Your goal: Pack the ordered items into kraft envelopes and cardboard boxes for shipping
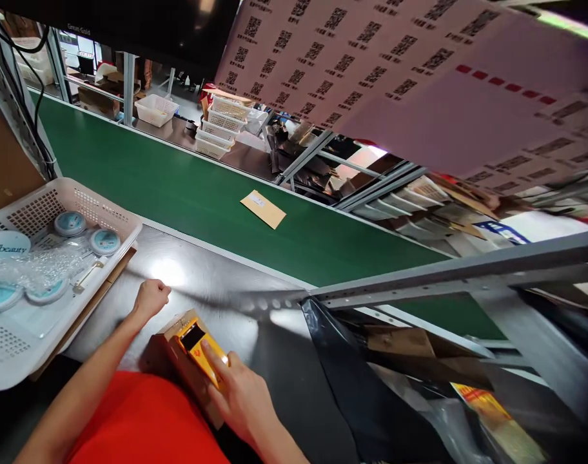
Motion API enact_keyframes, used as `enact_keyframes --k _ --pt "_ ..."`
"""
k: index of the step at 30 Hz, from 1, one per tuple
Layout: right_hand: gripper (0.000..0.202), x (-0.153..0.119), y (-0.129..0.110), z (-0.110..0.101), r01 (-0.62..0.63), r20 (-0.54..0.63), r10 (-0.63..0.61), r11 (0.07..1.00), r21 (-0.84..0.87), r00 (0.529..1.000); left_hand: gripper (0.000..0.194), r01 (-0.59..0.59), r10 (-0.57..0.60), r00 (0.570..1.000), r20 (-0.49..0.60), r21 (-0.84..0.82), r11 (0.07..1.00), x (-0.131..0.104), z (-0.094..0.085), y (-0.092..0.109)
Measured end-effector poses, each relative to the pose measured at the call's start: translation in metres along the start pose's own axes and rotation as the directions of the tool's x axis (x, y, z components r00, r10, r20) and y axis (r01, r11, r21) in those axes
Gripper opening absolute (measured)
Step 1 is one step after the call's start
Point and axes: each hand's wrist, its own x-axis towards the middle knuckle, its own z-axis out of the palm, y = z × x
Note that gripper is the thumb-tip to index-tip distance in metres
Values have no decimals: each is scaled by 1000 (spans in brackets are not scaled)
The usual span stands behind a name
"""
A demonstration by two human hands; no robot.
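My right hand (245,393) is closed around a yellow handheld scanner (207,356) with a dark screen, its index finger stretched along the top. The scanner lies at the upper end of a brown cardboard box (178,322) in front of my red-clothed body. My left hand (151,298) is curled into a fist over the shiny metal table (178,251), and nothing sticks out of it. To its left stands a white plastic basket (64,187) with several round blue-and-white tins (105,241) and clear bubble wrap (57,263) in it.
Beyond the table runs a green conveyor belt (178,187) with a tan envelope (264,209) on it. A sheet of printed codes (352,77) hangs overhead. At right are a metal frame bar (420,274) and black plastic (352,374). Stacked white baskets (219,129) stand behind the belt.
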Motion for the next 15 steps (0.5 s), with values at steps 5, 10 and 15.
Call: enact_keyframes --k 5,10,15 --pt "73 9 -2 -3 0 3 0 1000 12 1000 26 6 -6 1000 5 -26 1000 12 -1 -12" --pt "74 16 -1 0 -10 -17 11 1000 21 1000 29 70 -64 996 69 -79 994 10 19 -45" --pt "76 18 -1 0 -6 -31 7 999 35 999 30 49 -41 987 153 -45 998 -7 52 -71"
